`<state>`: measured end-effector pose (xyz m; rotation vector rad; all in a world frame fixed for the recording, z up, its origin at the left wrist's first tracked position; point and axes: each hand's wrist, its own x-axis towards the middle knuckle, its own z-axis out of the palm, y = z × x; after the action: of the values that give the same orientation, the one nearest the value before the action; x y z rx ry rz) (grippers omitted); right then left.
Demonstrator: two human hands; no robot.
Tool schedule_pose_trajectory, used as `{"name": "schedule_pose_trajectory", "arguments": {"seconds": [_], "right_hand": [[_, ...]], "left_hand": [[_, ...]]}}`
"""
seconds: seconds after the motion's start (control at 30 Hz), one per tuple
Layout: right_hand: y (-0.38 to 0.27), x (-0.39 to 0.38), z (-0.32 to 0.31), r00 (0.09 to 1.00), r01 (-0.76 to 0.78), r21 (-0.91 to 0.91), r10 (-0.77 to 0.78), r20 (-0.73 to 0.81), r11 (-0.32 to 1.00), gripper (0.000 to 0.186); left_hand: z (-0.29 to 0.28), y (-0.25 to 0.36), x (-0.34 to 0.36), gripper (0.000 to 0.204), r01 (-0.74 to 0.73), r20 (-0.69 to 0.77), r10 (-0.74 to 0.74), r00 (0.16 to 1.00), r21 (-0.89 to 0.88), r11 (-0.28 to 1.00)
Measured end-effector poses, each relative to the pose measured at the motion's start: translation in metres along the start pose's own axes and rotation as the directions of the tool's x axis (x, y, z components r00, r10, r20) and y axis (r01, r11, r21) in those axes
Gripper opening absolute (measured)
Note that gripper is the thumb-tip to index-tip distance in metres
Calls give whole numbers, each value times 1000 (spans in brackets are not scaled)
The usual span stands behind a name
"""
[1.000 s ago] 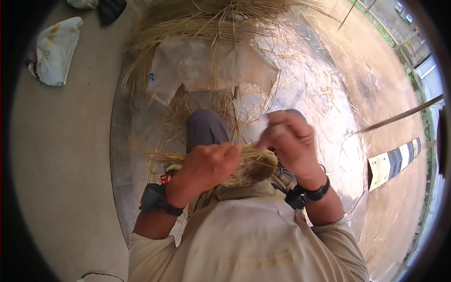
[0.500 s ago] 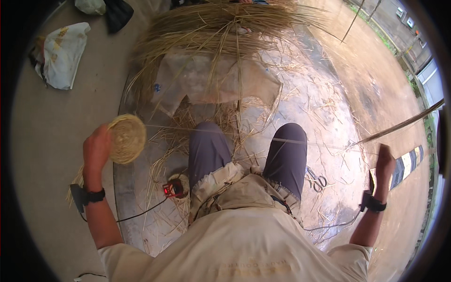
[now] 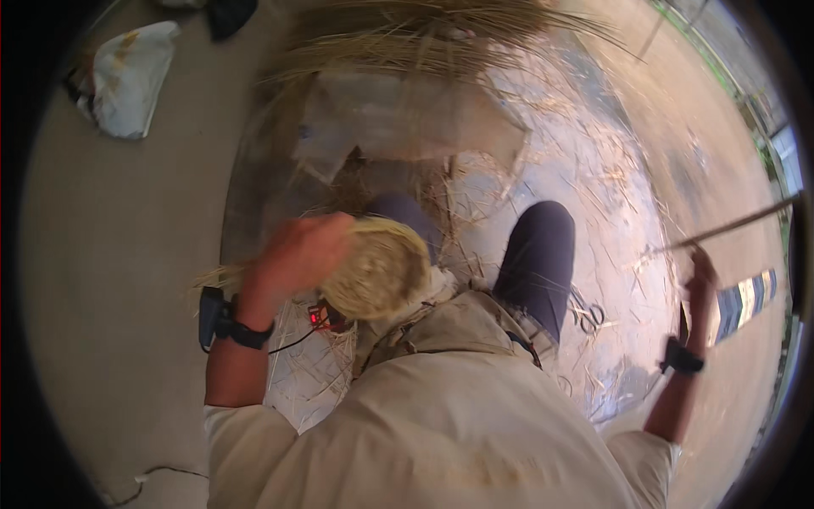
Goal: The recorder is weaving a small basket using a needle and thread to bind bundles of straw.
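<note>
My left hand [image 3: 297, 254] grips a round coiled straw disc [image 3: 377, 267], holding it above my left knee, with loose straw ends trailing to the left. Far out to the right, my right hand [image 3: 699, 276] pinches a long thin straw strand [image 3: 733, 225] that stretches up toward the right rim. Both wrists wear dark bands. I sit on a clear plastic sheet [image 3: 593, 178] with my legs in dark trousers [image 3: 538, 263] stretched forward.
A big bundle of dry straw [image 3: 441, 34] lies at the far end of the sheet. Scissors [image 3: 589, 316] rest by my right thigh. A small red device [image 3: 320, 317] sits by my left hip. A white sack [image 3: 127, 76] lies at upper left.
My left hand has swung the straw disc from far left back in toward my lap. My right hand stays stretched out right, raised slightly with the strand.
</note>
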<state>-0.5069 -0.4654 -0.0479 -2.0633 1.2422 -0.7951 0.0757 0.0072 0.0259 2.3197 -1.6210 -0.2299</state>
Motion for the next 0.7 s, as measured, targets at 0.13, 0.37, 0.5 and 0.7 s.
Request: {"name": "schedule_pose_trajectory", "arguments": {"seconds": [0.13, 0.37, 0.5, 0.7], "right_hand": [[-203, -63, 179, 681, 465, 372, -593, 430, 804, 39], [-267, -53, 264, 375, -172, 559, -471, 799, 811, 53], [-215, -67, 242, 279, -90, 437, -399, 874, 895, 50], [-206, -69, 219, 346, -614, 344, -150, 926, 711, 35]], "left_hand": [[32, 80, 28, 20, -261, 13, 266, 964, -150, 954], [37, 87, 28, 26, -246, 50, 260, 964, -199, 949], [43, 79, 24, 35, -90, 116, 119, 986, -232, 968], [53, 78, 36, 39, -291, -13, 300, 954, -288, 912]]}}
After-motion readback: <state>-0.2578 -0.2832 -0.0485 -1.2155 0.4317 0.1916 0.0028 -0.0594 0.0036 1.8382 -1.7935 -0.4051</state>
